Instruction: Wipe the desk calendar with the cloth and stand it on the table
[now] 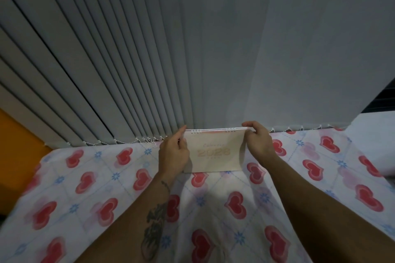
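Note:
A cream desk calendar (215, 151) with white spiral binding along its top stands upright at the far middle of the table (106, 188), its cover facing me, its lower edge resting on the heart-patterned tablecloth. My left hand (174, 155) grips its left side, fingertips at the top left corner. My right hand (258, 142) pinches the top right corner. No cloth for wiping is in view.
Grey vertical blinds (128, 70) hang right behind the calendar, their beaded bottom chain close to the table's far edge. An orange surface (17, 145) lies beyond the table's left edge. A pale surface (374, 134) sits at the right.

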A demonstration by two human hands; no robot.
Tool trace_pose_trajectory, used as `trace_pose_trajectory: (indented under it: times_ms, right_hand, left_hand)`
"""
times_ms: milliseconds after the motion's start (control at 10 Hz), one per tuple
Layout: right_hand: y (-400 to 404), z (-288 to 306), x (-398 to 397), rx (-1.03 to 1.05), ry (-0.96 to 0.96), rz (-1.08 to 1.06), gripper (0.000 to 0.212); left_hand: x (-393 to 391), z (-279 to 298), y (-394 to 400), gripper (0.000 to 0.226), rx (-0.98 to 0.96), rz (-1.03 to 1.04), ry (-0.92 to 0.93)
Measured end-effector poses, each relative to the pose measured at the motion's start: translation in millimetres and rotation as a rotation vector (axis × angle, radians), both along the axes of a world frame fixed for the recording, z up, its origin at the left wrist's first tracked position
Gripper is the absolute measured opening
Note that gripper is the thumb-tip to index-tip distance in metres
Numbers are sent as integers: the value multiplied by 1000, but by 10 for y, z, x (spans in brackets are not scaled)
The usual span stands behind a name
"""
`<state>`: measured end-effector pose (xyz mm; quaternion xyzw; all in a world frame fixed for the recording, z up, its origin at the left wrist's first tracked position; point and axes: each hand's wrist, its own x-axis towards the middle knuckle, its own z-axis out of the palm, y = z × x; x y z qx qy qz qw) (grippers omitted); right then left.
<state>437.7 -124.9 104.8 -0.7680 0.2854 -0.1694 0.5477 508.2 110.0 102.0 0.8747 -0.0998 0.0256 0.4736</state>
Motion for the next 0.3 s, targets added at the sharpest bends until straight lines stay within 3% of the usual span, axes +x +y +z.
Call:
trace_pose_trajectory:
  times_ms: [300]
  right_hand:
    - [43,254,-177,8,76,8,38]
  left_hand:
    - [-108,101,152,48,192,-42,-10]
